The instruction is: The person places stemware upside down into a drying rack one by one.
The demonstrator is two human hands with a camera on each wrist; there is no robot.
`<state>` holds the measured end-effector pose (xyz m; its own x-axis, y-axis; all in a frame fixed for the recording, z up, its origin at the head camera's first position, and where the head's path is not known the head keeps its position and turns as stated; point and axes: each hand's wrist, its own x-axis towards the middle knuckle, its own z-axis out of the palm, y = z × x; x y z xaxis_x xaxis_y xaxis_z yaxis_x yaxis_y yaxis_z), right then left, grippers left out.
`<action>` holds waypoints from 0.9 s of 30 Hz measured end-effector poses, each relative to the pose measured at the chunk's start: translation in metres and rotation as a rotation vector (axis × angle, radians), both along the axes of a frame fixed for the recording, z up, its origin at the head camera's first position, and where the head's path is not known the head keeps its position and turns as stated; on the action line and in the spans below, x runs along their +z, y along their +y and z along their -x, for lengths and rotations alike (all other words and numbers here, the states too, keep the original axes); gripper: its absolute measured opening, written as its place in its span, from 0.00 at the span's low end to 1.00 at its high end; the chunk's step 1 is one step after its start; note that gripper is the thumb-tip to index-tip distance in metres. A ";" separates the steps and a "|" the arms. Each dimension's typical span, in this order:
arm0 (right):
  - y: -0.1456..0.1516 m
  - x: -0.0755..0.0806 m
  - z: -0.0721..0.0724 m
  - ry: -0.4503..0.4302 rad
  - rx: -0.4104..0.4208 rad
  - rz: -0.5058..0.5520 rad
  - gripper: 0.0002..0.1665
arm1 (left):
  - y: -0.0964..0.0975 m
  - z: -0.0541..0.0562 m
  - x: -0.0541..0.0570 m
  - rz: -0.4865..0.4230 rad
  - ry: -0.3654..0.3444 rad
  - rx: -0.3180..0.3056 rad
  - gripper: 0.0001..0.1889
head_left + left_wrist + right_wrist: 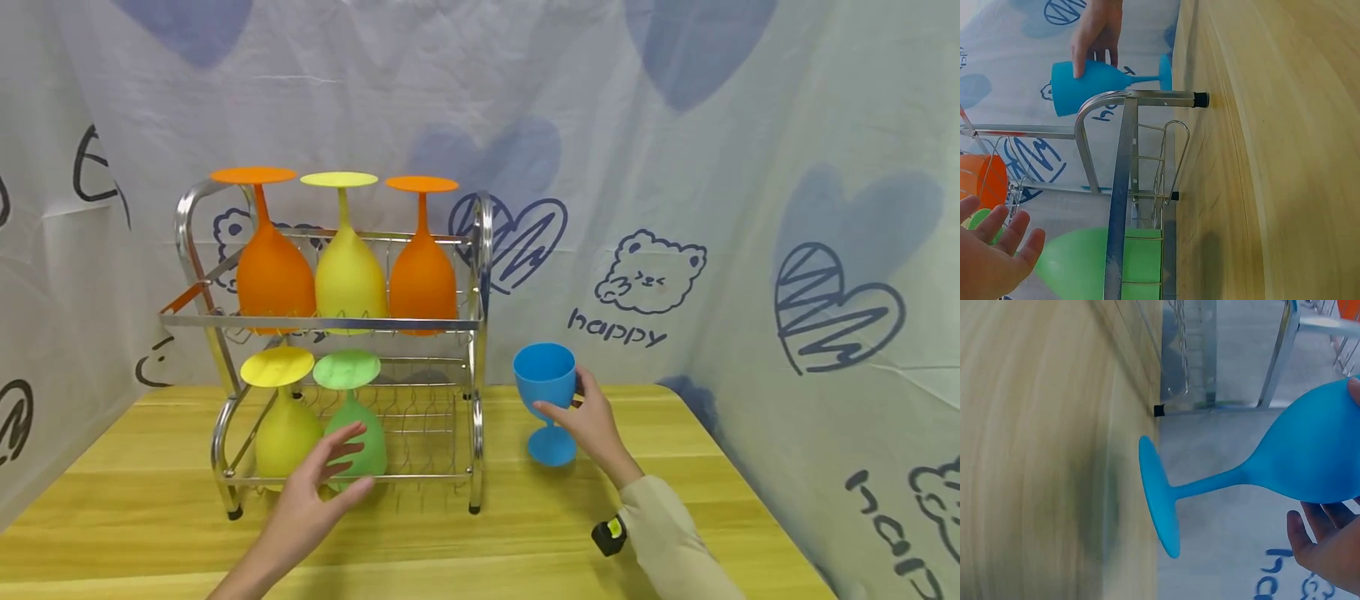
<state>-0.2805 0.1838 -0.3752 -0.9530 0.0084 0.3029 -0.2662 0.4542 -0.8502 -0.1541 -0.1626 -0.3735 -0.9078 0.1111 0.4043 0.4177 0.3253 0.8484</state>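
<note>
My right hand point(596, 429) grips a blue goblet point(545, 383) by its bowl, thumb on the near side. The goblet stands upright, mouth up, to the right of a two-tier metal rack point(480, 425). In the right wrist view its round foot point(1159, 497) is close to the wooden table, with a shadow on the wood. My left hand point(311, 492) is held with fingers spread in front of the lower tier, nearest an upside-down green goblet point(367, 450), and holds nothing. An upside-down yellow goblet point(283, 437) sits left of the green one.
On the upper tier stand two orange goblets point(275, 275) and a pale yellow goblet point(351, 279), all upside down. The lower tier's right part shows bare wire point(420, 432). Behind the wooden table point(540, 542) hangs a printed white cloth point(600, 167).
</note>
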 end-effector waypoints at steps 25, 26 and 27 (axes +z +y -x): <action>-0.028 0.014 -0.070 0.248 0.163 -0.333 0.51 | 0.041 0.020 0.003 0.008 -0.055 -0.076 0.38; -0.030 0.014 -0.072 0.252 0.172 -0.346 0.51 | 0.044 0.020 0.003 0.011 -0.053 -0.081 0.38; -0.031 0.015 -0.073 0.258 0.178 -0.366 0.51 | 0.047 0.021 0.003 0.016 -0.050 -0.084 0.38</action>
<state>-0.2070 0.1528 -0.3599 -0.8235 -0.2990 0.4820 -0.5478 0.6398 -0.5391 -0.1747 -0.1155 -0.3704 -0.9141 0.1936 0.3562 0.4011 0.3042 0.8640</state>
